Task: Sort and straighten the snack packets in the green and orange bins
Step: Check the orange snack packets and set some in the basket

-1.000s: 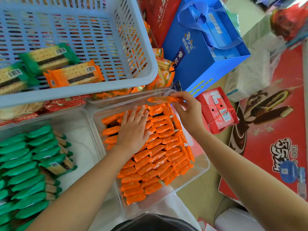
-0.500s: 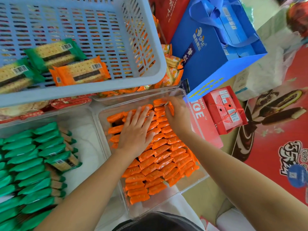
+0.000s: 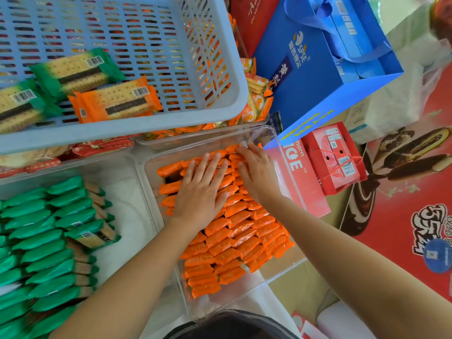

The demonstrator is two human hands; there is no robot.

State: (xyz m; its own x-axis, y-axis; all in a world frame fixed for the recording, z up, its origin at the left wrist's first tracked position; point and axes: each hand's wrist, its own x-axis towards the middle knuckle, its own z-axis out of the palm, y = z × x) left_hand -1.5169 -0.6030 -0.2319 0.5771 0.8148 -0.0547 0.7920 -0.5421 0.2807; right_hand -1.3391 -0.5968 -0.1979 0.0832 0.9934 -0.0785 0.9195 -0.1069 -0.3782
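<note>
The left hand (image 3: 200,194) lies flat on the orange packets (image 3: 234,241) in the clear bin (image 3: 269,133), grip apart, likely steadying the upright rows so they don't topple. The right hand (image 3: 256,174), fingers fairly straight and holding nothing, presses on the far row by the back wall. The green packets (image 3: 44,241) stand in the next bin leftward. 1 second earlier the right hand pinched 1 packet above the bin; that packet now seems tucked into the far row.

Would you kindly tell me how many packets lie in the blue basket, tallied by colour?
Green packets: 2
Orange packets: 1
Total: 3
</note>
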